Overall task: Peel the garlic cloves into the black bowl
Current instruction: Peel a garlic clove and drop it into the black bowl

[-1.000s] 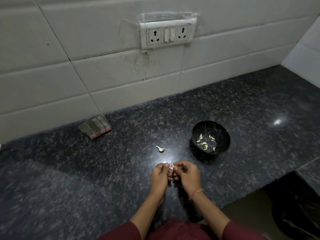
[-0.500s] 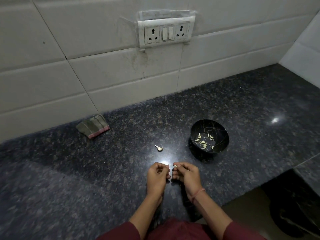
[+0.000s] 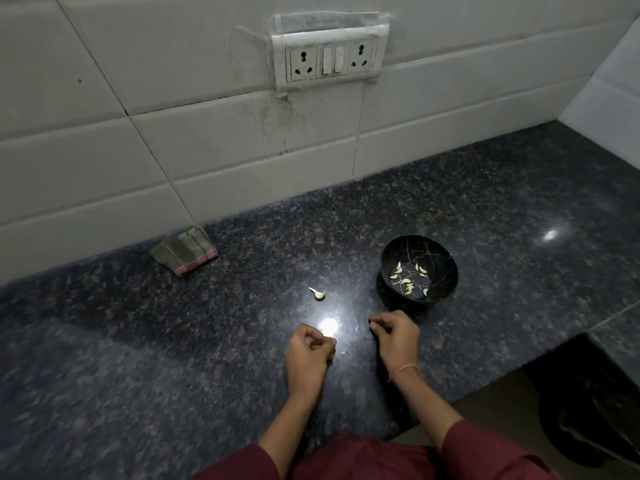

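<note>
Hands that met over one clove have parted: left hand point(image 3: 310, 351) and right hand point(image 3: 394, 336) each curl their grip, contents too small to tell; beyond, an unpeeled clove point(image 3: 318, 293) lies on the tabletop point(image 3: 207, 341); peeled cloves point(image 3: 405, 280) sit in the black bowl point(image 3: 438, 256) — likely a drop follows.

Dark granite counter point(image 3: 173, 341). Left hand point(image 3: 309, 351) and right hand point(image 3: 395, 336) lie apart, fingers curled; what they hold is not discernible. Black bowl point(image 3: 440, 259) with peeled garlic cloves point(image 3: 407, 281) lies at 1 o'clock of the right hand, unpeeled clove point(image 3: 318, 294) at 12 o'clock of the left hand, folded cloth point(image 3: 185, 251) at 10 o'clock.
</note>
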